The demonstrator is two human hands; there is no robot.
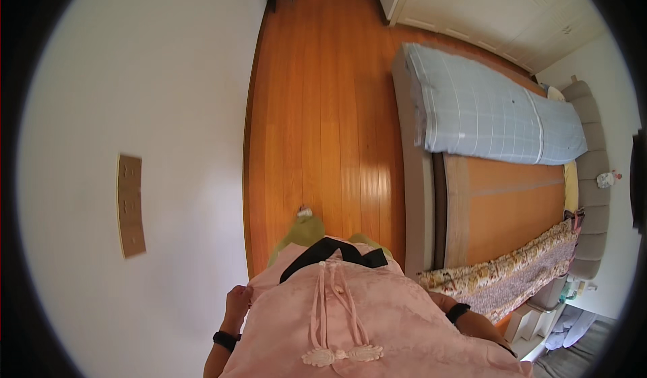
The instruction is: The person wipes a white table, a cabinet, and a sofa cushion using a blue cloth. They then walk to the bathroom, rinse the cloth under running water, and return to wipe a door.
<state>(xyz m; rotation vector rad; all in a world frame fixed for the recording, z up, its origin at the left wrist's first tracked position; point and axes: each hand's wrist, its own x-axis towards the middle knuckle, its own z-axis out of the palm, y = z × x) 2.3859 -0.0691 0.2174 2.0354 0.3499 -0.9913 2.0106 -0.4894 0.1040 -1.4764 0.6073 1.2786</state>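
Note:
A pink top (349, 302) with a pale knotted fastening (343, 355) and hanging cords covers my body. At its left side, my left hand (238, 297) pinches the fabric and draws it outward. My right hand (442, 302) is at the opposite side of the top, its fingers hidden behind the cloth, so its grip cannot be made out. Both wrists wear black bands. Across my waist lies a black cloth strip (323, 256). Below it show green trouser legs (303, 231) and one foot (304, 211).
A wooden floor (323, 100) runs ahead between a white wall (177, 100) with a socket panel (131, 206) and a bed frame (412, 175). The bed carries a folded blue-grey quilt (490, 105) and a patterned blanket (505, 277). White cabinets (480, 3) stand beyond.

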